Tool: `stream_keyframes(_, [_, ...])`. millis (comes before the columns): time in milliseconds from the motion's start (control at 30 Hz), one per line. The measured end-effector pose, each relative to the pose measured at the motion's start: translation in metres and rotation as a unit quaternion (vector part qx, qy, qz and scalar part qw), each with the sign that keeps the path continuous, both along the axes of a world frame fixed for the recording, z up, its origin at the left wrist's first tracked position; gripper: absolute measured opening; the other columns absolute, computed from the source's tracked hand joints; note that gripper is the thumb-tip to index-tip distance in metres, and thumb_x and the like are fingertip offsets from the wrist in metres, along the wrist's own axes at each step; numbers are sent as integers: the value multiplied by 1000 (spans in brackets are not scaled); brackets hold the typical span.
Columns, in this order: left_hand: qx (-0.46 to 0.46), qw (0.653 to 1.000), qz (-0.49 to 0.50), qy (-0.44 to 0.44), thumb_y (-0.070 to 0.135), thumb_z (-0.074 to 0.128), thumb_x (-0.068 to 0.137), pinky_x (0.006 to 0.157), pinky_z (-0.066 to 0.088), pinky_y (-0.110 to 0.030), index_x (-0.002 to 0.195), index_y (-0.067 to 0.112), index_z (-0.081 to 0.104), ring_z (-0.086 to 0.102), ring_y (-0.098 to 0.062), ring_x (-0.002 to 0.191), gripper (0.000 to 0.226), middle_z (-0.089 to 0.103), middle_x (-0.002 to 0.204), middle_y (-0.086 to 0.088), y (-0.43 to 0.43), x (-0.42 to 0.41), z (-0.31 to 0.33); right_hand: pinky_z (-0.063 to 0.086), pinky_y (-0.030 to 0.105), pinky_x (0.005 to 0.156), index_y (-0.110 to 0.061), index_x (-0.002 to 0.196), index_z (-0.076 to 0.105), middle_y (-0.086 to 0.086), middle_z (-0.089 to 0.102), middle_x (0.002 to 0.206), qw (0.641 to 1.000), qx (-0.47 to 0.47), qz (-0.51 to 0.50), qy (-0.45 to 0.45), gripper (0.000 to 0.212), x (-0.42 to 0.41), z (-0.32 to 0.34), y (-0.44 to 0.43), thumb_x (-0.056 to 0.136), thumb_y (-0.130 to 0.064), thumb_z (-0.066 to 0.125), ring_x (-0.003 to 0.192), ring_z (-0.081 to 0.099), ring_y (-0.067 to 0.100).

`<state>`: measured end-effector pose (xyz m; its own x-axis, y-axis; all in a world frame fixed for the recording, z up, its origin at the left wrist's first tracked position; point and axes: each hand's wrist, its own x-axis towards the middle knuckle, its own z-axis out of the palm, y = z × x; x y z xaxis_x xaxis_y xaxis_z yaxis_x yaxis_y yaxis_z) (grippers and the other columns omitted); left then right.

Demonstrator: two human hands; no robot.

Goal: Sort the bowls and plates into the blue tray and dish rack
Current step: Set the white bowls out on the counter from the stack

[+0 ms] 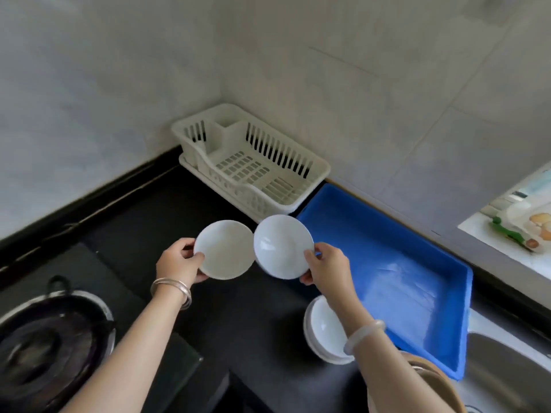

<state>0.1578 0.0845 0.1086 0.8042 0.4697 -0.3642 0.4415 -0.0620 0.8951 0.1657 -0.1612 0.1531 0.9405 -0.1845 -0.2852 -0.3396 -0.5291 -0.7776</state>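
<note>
the dark surface (238,317) runs into a tiled corner, with a wok (50,338) on the stove at eight o'clock. the blue tray (417,242) lies empty at three o'clock, and just beside it at twelve o'clock the white dish rack (253,162) sits empty in the corner, both within easy reach. a stack of bowls (325,332) waits at five o'clock, near the tray. the left hand (179,263) pinches a shallow plate (225,248) by its rim, and the right hand (328,266) pinches a bowl (281,245) likewise; the two dishes are held side by side above the surface, edges nearly touching, probably to tell them apart before each goes to its place.
</note>
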Motion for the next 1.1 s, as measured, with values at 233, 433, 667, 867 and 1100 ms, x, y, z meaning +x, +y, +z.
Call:
stream_keyframes(233, [-60,984,168,27,-1,58,82,60,56,-34,101,16,55,60,-39,96,25,56,113,-16,110,20,-39,54,18,45,-8,103,58,8,63,93,993,44,95,57,15,82,-51,112,94,-10,46,57,66,12])
stream_keyframes(433, [-76,965,250,29,-1,58,81,57,55,-31,103,17,54,65,-31,79,28,57,107,-12,154,49,-62,61,30,64,-9,107,55,-2,57,82,986,79,92,116,16,146,-92,187,93,-9,48,61,69,14])
stream_keyframes(667, [-106,943,315,21,-2,56,83,57,54,-33,101,17,53,65,-34,84,27,54,104,-9,174,81,-80,57,21,54,-17,102,50,4,57,101,981,114,57,145,12,182,-123,239,93,-9,47,53,69,12])
stream_keyframes(867, [-124,929,347,27,-2,55,84,64,55,-35,106,14,53,65,-34,89,28,53,103,-7,182,93,-87,53,19,49,-21,89,48,3,57,99,981,120,36,146,12,198,-135,260,93,-10,48,51,69,11])
stream_keyframes(1100, [-179,919,351,-11,-2,52,85,76,55,-40,113,15,51,62,-37,104,33,54,119,-12,181,99,-91,55,20,50,-17,96,51,7,66,83,974,165,22,153,3,205,-141,271,94,-14,51,55,70,13])
